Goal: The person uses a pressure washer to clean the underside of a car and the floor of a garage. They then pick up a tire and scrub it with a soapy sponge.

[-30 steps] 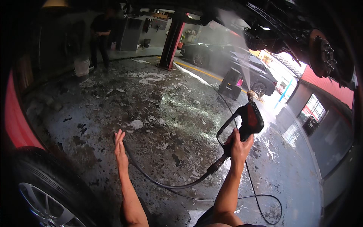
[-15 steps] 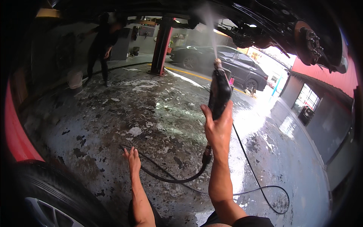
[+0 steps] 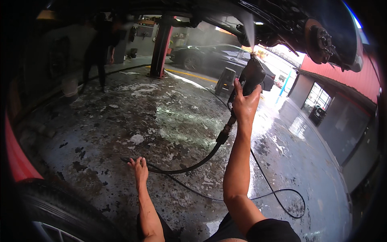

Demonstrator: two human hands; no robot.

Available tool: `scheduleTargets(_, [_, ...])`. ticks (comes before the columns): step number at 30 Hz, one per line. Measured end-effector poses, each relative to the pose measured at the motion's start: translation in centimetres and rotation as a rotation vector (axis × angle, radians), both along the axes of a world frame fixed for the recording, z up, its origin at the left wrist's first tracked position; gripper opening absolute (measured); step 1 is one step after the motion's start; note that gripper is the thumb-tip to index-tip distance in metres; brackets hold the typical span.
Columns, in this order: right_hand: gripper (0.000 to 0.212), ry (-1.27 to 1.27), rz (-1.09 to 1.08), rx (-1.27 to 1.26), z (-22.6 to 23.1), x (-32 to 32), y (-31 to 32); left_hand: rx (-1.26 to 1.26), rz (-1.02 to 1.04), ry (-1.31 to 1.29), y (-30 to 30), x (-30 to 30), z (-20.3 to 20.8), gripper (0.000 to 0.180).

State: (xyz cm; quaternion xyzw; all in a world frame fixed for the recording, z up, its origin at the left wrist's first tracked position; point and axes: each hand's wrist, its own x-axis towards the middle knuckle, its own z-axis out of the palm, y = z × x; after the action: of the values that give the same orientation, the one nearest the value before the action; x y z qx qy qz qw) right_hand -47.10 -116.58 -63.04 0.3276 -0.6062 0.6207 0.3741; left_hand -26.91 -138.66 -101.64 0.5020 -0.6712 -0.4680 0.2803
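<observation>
My right hand (image 3: 245,105) is wrapped round a black pressure washer gun (image 3: 254,73), raised with its nozzle upward. A white jet of spray (image 3: 249,31) leaves the nozzle toward the underside of a raised car (image 3: 282,30). From the gun's lower end, a thick black hose (image 3: 197,165) curves down and left to my left hand (image 3: 140,171). My left hand is closed round that hose, low over the wet floor. At the upper right the raised car's bare brake disc (image 3: 318,38) shows, with no wheel on it.
A red lift post (image 3: 161,48) stands beyond, with a dark parked car (image 3: 209,56) and a grey boxy unit (image 3: 225,80) nearby. Another person (image 3: 96,52) stands left by a bucket (image 3: 69,88). A tyre (image 3: 60,209) fills the lower left. Thin hose (image 3: 298,201) loops across the floor.
My right hand has swung the gun rightward and a little higher, and the spray meets the underside farther right. The left hand keeps the hose. The view has shifted slightly.
</observation>
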Motion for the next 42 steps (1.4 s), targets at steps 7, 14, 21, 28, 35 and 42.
scheduleTargets(7, [0.04,0.044,-0.148,0.003,-2.4,-5.2,3.1,-0.042,-0.015,-0.021,1.3,-0.6,0.9,0.05])
scheduleTargets(14, [0.038,-0.088,-0.207,-0.026,-3.3,-9.6,6.5,-0.31,-0.121,-0.124,3.1,-2.9,0.5,0.049])
scheduleTargets(21, [0.04,-0.151,-0.163,-0.061,-4.5,-10.6,7.9,-0.296,-0.216,-0.093,3.6,-3.4,0.7,0.051])
scheduleTargets(28, [0.032,-0.342,-0.028,-0.127,-6.6,-10.1,6.9,-0.313,-0.255,-0.055,4.3,-3.0,1.4,0.047])
scheduleTargets(35, [0.038,-0.355,0.04,-0.138,-8.0,-10.1,6.1,-0.482,-0.231,0.227,5.3,-2.9,1.8,0.044])
scheduleTargets(42, [0.036,-0.402,0.141,-0.149,-9.4,-6.0,4.1,-0.584,-0.274,0.525,6.9,-2.9,3.0,0.034])
